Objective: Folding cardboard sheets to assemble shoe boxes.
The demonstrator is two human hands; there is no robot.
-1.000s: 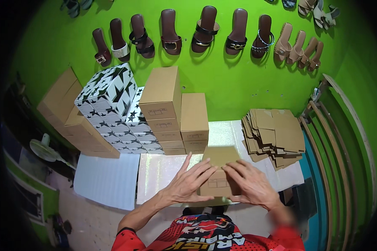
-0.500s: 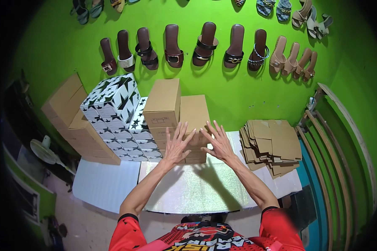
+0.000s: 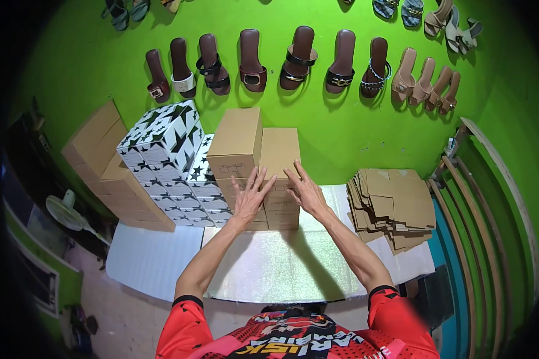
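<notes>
My left hand (image 3: 250, 196) is held before the stacked plain brown cardboard boxes (image 3: 236, 136) in the middle of the table, its fingers spread and nothing in it. At the right edge of the lower brown stack (image 3: 281, 149), my right hand (image 3: 307, 192) is open too, its fingers stretched toward the box. Whether the fingertips touch the cardboard I cannot tell. Directly left of these stacks rise white boxes with black stars (image 3: 164, 140), piled in several layers.
More brown boxes (image 3: 132, 194) stand at the table's left end. Flattened cardboard (image 3: 401, 200) is heaped on the right. Sandals (image 3: 296, 60) hang in rows on the green wall. A wooden rack (image 3: 473, 221) leans at the right; a fan (image 3: 66, 212) is at the left.
My right hand has drawn in toward the brown stack's right edge, its fingers less spread. My left hand stays in front of the boxes. The whole view has shifted slightly.
</notes>
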